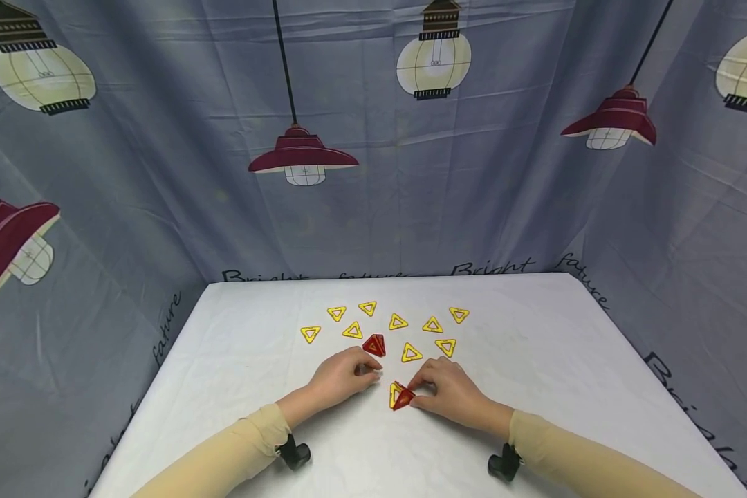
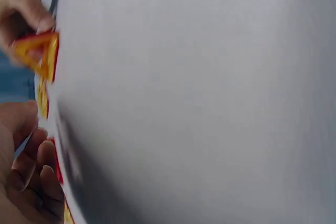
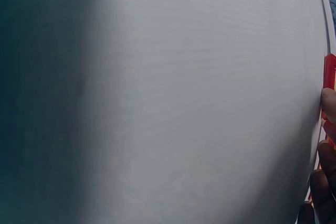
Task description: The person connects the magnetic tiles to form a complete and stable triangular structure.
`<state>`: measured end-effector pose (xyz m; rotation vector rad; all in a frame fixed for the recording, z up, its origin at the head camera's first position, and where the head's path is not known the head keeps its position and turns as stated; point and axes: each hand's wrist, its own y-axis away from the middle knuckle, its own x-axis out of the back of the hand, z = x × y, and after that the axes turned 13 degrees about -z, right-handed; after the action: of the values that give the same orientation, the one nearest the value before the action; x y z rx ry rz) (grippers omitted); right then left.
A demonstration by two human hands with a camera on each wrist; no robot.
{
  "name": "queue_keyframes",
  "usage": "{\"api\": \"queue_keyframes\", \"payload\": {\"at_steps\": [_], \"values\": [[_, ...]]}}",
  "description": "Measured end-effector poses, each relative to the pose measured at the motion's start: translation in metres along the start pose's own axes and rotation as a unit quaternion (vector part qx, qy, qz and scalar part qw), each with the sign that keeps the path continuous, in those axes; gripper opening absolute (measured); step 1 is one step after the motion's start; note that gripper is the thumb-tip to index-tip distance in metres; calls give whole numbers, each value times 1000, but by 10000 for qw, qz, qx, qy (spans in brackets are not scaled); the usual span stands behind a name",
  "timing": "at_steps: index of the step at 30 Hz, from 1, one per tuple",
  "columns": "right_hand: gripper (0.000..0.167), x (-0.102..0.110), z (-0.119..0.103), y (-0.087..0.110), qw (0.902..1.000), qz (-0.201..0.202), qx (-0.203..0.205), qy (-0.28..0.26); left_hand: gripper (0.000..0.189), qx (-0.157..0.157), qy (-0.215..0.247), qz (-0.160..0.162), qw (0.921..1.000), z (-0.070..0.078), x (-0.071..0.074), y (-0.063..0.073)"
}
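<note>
In the head view my right hand [image 1: 453,393] pinches a small red and yellow triangular piece [image 1: 404,399] between thumb and fingers, close to the table's middle. The left wrist view shows this piece [image 2: 51,59] with an orange-yellow triangular face and red sides. To its left my left hand [image 1: 344,379] is low over the table, fingers loosely curled, with nothing visible between thumb and fingertips. Just beyond those fingertips sits a red pyramid-like piece [image 1: 378,342]. A yellow triangular frame [image 1: 412,359] lies flat beyond the right hand's fingers.
Several more yellow triangular frames lie scattered across the far half of the white table [image 1: 243,360], among them one at the right [image 1: 445,340] and one left of centre [image 1: 352,336]. A grey-blue curtain [image 1: 373,228] printed with lamps hangs behind and at both sides.
</note>
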<state>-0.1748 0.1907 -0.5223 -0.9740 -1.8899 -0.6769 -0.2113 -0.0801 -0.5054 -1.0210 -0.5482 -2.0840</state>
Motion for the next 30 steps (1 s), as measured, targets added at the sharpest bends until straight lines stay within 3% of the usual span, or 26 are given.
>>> {"api": "queue_keyframes", "payload": {"at_steps": [8, 13, 17, 21, 25, 30], "values": [[18, 0, 1, 1, 10000, -10, -16, 4, 19, 613, -230, 1015, 9927, -40, 40, 14], [18, 1, 0, 1, 9999, -91, -76, -31, 31, 1259, -408, 1150, 9845, -69, 54, 21], [18, 1, -1, -1, 9998, -173, -108, -62, 43, 1430, -628, 972, 9829, -86, 60, 27], [18, 1, -2, -2, 9996, -230, -127, -53, 50, 1334, -1015, 446, 9848, -96, 61, 36], [18, 1, -2, -2, 9996, -225, -176, -8, 56, 1164, -1409, -206, 9829, -99, 60, 45], [18, 1, -1, -2, 9996, -217, -205, 20, 61, 1055, -1456, -430, 9828, -96, 57, 53]]}}
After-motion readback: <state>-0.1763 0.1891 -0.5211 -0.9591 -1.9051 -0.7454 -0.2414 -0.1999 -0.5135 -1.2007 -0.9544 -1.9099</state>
